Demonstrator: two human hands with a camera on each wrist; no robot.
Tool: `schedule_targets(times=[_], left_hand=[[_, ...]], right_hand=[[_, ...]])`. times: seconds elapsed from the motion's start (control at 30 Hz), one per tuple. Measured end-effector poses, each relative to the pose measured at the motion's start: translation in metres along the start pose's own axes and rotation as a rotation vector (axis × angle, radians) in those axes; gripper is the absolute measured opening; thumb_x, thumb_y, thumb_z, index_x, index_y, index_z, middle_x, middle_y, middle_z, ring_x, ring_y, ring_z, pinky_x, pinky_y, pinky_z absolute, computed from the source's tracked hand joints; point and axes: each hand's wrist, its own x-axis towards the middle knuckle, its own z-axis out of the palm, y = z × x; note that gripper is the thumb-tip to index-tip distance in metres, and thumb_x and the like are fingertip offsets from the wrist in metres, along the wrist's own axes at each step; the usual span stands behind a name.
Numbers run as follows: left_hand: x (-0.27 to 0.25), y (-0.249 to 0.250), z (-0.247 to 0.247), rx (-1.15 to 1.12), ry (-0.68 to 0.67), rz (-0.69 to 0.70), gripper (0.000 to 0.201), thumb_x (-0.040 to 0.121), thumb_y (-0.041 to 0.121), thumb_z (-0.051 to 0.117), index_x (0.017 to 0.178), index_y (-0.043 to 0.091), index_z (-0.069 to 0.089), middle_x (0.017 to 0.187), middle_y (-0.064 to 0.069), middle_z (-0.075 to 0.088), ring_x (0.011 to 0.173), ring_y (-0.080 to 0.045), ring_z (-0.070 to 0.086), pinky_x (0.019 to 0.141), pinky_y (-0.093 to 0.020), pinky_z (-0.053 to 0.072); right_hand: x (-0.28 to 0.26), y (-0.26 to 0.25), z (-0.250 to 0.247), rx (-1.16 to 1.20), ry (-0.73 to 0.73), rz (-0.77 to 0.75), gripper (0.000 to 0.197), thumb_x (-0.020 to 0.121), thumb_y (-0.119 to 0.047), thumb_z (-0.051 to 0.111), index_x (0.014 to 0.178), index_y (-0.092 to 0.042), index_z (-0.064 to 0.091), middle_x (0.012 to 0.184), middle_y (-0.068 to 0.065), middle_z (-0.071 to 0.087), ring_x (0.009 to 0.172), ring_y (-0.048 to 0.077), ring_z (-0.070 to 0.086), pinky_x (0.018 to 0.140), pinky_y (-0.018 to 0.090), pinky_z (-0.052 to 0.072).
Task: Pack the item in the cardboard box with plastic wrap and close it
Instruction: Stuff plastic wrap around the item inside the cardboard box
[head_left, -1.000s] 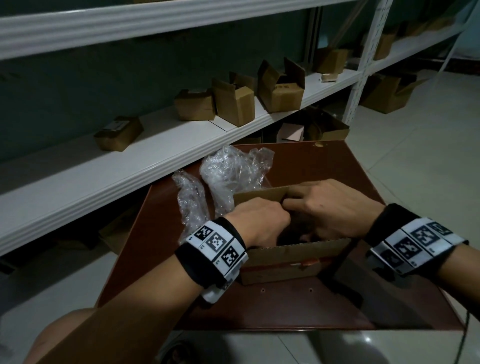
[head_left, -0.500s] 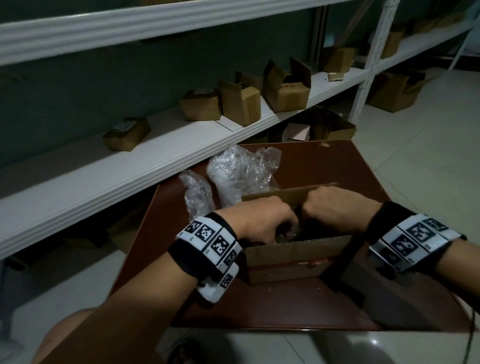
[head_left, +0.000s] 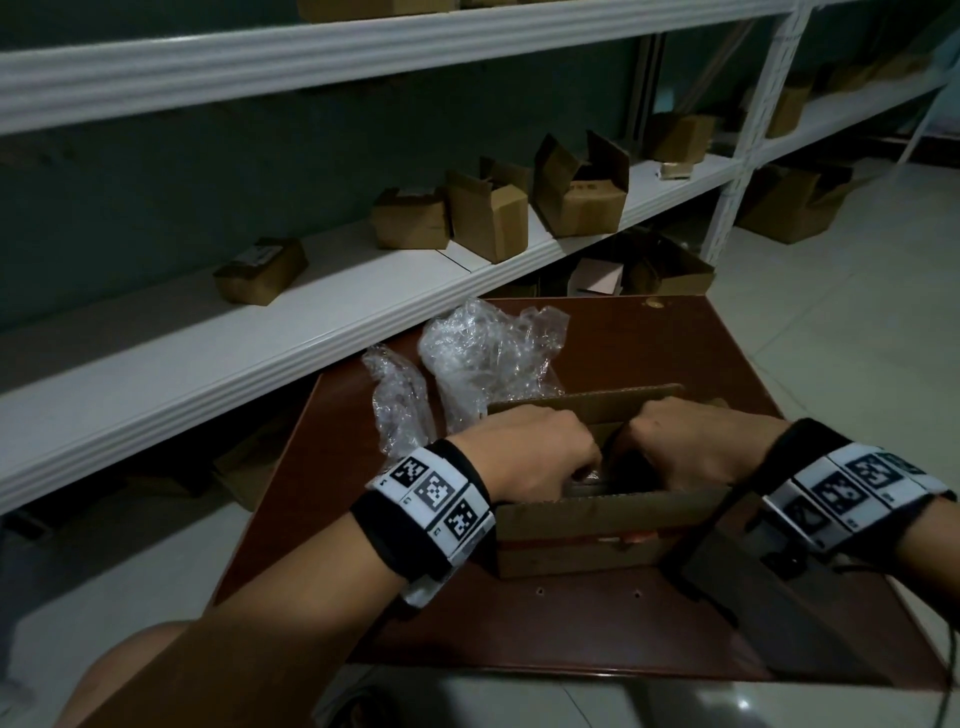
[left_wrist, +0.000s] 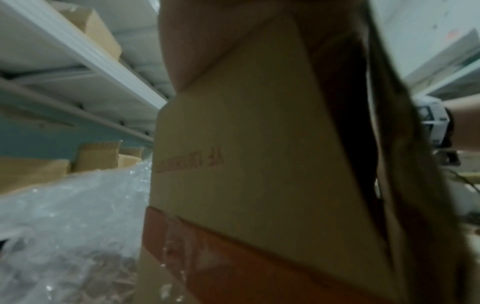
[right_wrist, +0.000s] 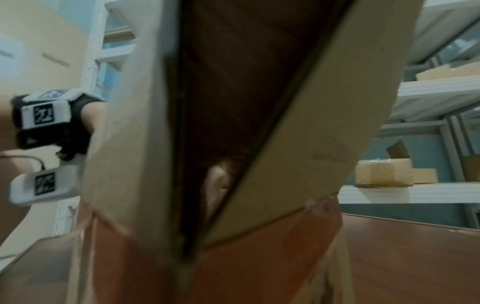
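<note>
An open cardboard box (head_left: 597, 525) with a reddish tape band stands on the brown table (head_left: 649, 338). Its far flap (head_left: 587, 402) stands upright. My left hand (head_left: 530, 452) and right hand (head_left: 691, 447) both reach down into the box from above, knuckles up, and their fingers curl out of sight inside. Something grey shows dimly between them. In the left wrist view the box's side (left_wrist: 259, 144) fills the frame. In the right wrist view one fingertip (right_wrist: 217, 181) shows through a gap between the box's flaps (right_wrist: 298, 123). Crumpled plastic wrap (head_left: 488, 353) lies behind the box.
A smaller plastic wrap piece (head_left: 400, 400) lies left of the box. White shelves (head_left: 260, 322) with several small cardboard boxes (head_left: 488, 218) run along the back and left. More boxes sit under the shelf. Tiled floor (head_left: 831, 312) lies to the right.
The right hand lay flat across the box top, then tipped its fingers down inside. Both hands have drawn slightly apart. The view has shifted a little.
</note>
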Motion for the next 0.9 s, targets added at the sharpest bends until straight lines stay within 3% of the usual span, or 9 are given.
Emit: schedule_targets(times=[0.1, 0.2, 0.37, 0.47, 0.57, 0.63, 0.77, 0.87, 0.9], left_hand=[[-0.001, -0.002, -0.001, 0.065, -0.066, -0.062, 0.017, 0.096, 0.028, 0.065, 0.110, 0.019, 0.070, 0.114, 0.000, 0.064, 0.092, -0.025, 0.066, 0.075, -0.039, 0.056], [-0.001, -0.003, -0.001, 0.063, -0.079, -0.085, 0.019, 0.096, 0.024, 0.066, 0.113, 0.016, 0.070, 0.120, 0.000, 0.062, 0.099, -0.026, 0.066, 0.077, -0.038, 0.054], [-0.003, -0.005, -0.001, 0.040, -0.054, -0.093, 0.023, 0.098, 0.017, 0.065, 0.120, 0.016, 0.064, 0.123, -0.002, 0.061, 0.102, -0.026, 0.064, 0.074, -0.036, 0.048], [-0.004, -0.008, -0.001, 0.028, -0.045, -0.082, 0.022, 0.096, 0.020, 0.067, 0.118, 0.018, 0.067, 0.118, -0.001, 0.064, 0.099, -0.024, 0.065, 0.078, -0.037, 0.052], [-0.005, -0.007, -0.002, 0.012, -0.059, -0.125, 0.014, 0.094, 0.023, 0.070, 0.106, 0.017, 0.069, 0.107, -0.003, 0.066, 0.088, -0.025, 0.066, 0.073, -0.037, 0.055], [-0.005, -0.006, -0.003, 0.033, -0.081, -0.170, 0.016, 0.093, 0.025, 0.071, 0.103, 0.013, 0.071, 0.097, -0.006, 0.065, 0.080, -0.026, 0.066, 0.067, -0.038, 0.058], [-0.008, -0.007, -0.007, 0.028, -0.062, -0.210, 0.019, 0.092, 0.025, 0.072, 0.097, 0.007, 0.072, 0.081, -0.003, 0.054, 0.071, -0.024, 0.064, 0.050, -0.030, 0.049], [-0.009, -0.007, -0.005, 0.017, -0.044, -0.215, 0.017, 0.092, 0.024, 0.072, 0.094, 0.007, 0.071, 0.077, -0.001, 0.049, 0.065, -0.019, 0.058, 0.044, -0.026, 0.041], [-0.009, -0.007, -0.004, 0.011, -0.037, -0.211, 0.017, 0.093, 0.024, 0.071, 0.094, 0.007, 0.070, 0.075, 0.000, 0.047, 0.063, -0.018, 0.056, 0.043, -0.025, 0.039]], right_hand=[[-0.003, -0.005, -0.005, -0.065, 0.020, -0.020, 0.026, 0.093, -0.021, 0.064, 0.118, -0.029, 0.063, 0.112, -0.010, 0.062, 0.100, 0.009, 0.062, 0.088, 0.027, 0.054], [-0.005, -0.010, -0.007, -0.100, -0.004, 0.024, 0.026, 0.099, -0.011, 0.052, 0.122, -0.020, 0.059, 0.122, -0.003, 0.056, 0.109, 0.013, 0.057, 0.090, 0.022, 0.047], [-0.005, -0.004, 0.003, -0.065, 0.010, 0.024, 0.023, 0.099, -0.011, 0.052, 0.120, -0.015, 0.061, 0.118, -0.003, 0.060, 0.101, 0.010, 0.062, 0.068, 0.011, 0.039], [-0.007, -0.002, 0.001, 0.113, 0.053, 0.053, 0.007, 0.089, -0.024, 0.070, 0.095, -0.026, 0.070, 0.090, -0.011, 0.070, 0.078, -0.003, 0.065, 0.049, 0.005, 0.043], [-0.013, -0.003, -0.005, 0.319, 0.139, 0.033, 0.025, 0.079, -0.031, 0.080, 0.103, -0.031, 0.073, 0.095, -0.017, 0.073, 0.090, -0.007, 0.068, 0.075, 0.014, 0.057], [-0.013, -0.003, -0.005, 0.324, 0.168, 0.021, 0.038, 0.075, -0.037, 0.083, 0.111, -0.033, 0.070, 0.101, -0.019, 0.072, 0.094, -0.007, 0.066, 0.082, 0.015, 0.056], [0.004, 0.003, 0.005, 0.079, 0.090, 0.080, 0.037, 0.076, -0.037, 0.067, 0.112, -0.042, 0.061, 0.097, -0.016, 0.066, 0.088, 0.007, 0.065, 0.072, 0.046, 0.060], [0.010, 0.000, 0.002, 0.024, 0.050, 0.125, 0.007, 0.080, -0.027, 0.071, 0.082, -0.026, 0.064, 0.075, -0.010, 0.062, 0.066, 0.007, 0.061, 0.062, 0.038, 0.057], [0.011, -0.002, 0.001, 0.012, 0.041, 0.134, 0.015, 0.081, -0.024, 0.072, 0.073, -0.026, 0.060, 0.071, -0.009, 0.060, 0.063, 0.007, 0.059, 0.060, 0.034, 0.054]])
